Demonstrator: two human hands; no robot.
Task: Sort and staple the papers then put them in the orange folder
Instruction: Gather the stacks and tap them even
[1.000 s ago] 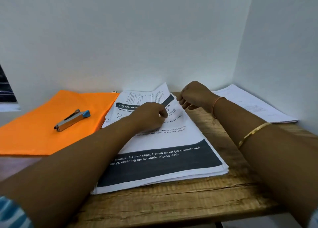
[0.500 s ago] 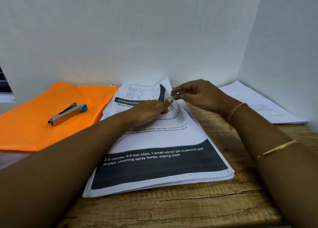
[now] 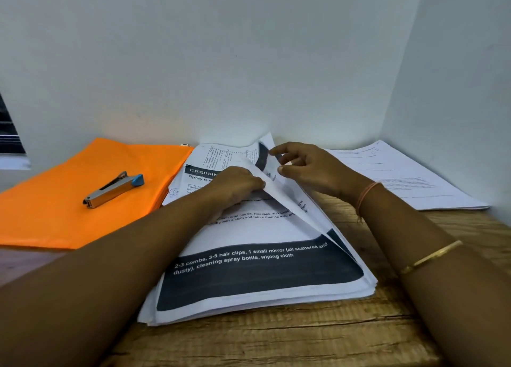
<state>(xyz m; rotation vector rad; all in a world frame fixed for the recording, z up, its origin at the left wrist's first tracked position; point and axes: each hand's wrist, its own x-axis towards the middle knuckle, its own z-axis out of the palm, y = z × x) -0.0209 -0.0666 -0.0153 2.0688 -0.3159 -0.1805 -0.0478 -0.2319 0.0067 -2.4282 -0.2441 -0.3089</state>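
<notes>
Showing, head view: stack of papers [image 3: 260,269] at the middle of the bench [image 3: 276,339], its top sheet [image 3: 279,189] lifted along the right edge. The left hand [image 3: 235,185] lies on the stack, grip curled on the raised sheet; the right hand [image 3: 309,170] has a loose, spread grip, fingertips touching the sheet's far corner. The orange folder [image 3: 69,200] lies flat at left, carrying the stapler [image 3: 113,189]; a second paper pile [image 3: 409,184] lies far right

Stapler [image 3: 114,190] on folder [image 3: 69,200], left of papers [image 3: 260,278]
</notes>
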